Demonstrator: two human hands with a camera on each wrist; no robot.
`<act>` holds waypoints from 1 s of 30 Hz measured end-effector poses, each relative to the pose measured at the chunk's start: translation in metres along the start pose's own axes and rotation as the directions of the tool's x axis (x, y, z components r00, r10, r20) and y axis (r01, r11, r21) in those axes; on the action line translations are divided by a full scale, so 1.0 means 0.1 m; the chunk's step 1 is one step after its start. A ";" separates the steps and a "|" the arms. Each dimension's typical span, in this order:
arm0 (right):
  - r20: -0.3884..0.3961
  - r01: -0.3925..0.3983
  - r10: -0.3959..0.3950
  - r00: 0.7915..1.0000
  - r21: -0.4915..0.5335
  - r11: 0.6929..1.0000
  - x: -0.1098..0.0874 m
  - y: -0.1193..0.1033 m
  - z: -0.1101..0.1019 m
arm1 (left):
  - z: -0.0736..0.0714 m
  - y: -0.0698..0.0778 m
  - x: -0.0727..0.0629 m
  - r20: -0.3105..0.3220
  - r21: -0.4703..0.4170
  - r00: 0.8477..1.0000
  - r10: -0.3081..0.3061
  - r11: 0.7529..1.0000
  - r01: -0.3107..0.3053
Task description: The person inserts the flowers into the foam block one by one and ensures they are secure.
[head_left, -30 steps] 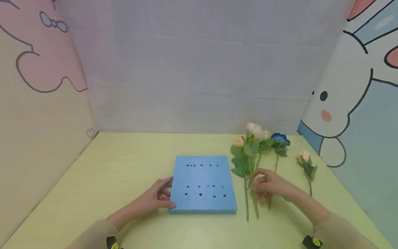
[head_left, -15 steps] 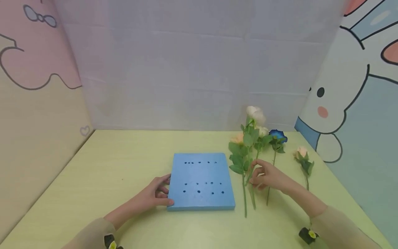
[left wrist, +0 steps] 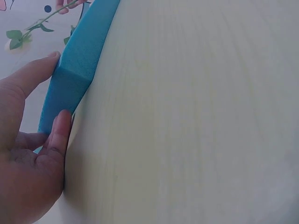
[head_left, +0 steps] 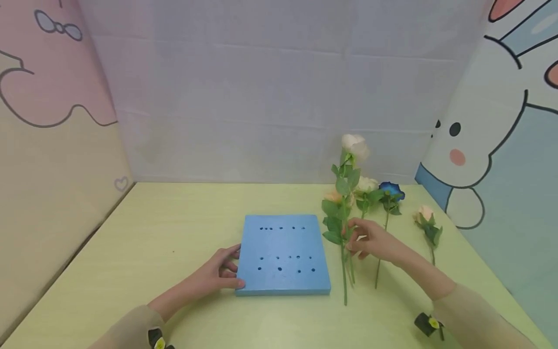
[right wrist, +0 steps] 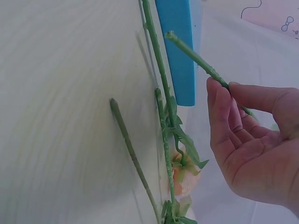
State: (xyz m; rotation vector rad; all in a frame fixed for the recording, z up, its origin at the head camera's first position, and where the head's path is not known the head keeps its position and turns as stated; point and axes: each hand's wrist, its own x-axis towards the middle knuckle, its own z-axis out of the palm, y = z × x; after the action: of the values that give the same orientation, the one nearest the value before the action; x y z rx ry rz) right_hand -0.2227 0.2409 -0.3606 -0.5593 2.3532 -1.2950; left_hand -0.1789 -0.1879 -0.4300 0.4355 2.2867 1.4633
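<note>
My left hand (head_left: 220, 271) holds the left edge of a flat blue foam block (head_left: 283, 245) that has several small holes in its top. In the left wrist view, the thumb lies on the block's upper edge and the other fingers touch its side. To the right of the block, my right hand (head_left: 375, 240) pinches the stem of a white rose (head_left: 354, 147) between thumb and fingers. That rose is raised, bloom up and tilted slightly left. Its cut stem end (right wrist: 196, 57) sticks out past the fingertips in the right wrist view, above the other stems.
On the yellow table (head_left: 174, 218) right of the block lie a peach rose (head_left: 332, 196), another white rose (head_left: 367, 184) and a blue rose (head_left: 391, 190). A pale peach rose (head_left: 425, 213) lies farther right, its stem partly behind the right forearm. A white cloth (head_left: 279, 97) hangs behind.
My right hand has lifted the white rose off the pile, raising its bloom and shifting it slightly left. The left hand keeps its place on the block.
</note>
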 end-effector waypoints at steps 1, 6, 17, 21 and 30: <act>-0.007 0.004 -0.004 1.000 -0.005 1.000 0.01 -0.02 0.00 | 0.00 0.00 0.00 -0.001 -0.003 1.000 0.001 1.000 -0.001; -0.044 0.009 -0.010 0.999 -0.018 1.000 0.07 -0.10 -0.02 | 0.00 0.00 0.00 0.002 -0.007 1.000 -0.002 1.000 0.002; -0.111 0.109 -0.117 0.987 -0.079 0.991 0.28 -0.27 -0.06 | -0.01 0.03 0.01 0.013 0.010 1.000 -0.013 1.000 0.013; -0.121 0.128 -0.146 0.982 -0.148 0.981 0.37 -0.33 -0.03 | -0.01 0.02 -0.01 0.018 0.004 1.000 -0.009 1.000 0.009; -0.185 0.151 -0.200 0.962 -0.252 0.956 0.60 -0.44 0.04 | 0.00 0.02 -0.02 0.002 0.018 1.000 0.009 1.000 -0.009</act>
State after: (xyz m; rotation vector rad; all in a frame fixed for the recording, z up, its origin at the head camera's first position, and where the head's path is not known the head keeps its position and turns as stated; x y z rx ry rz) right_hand -0.2645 0.1856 -0.3333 -0.7546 2.7077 -1.2059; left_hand -0.1772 -0.1880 -0.4280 0.4533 2.3009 1.4468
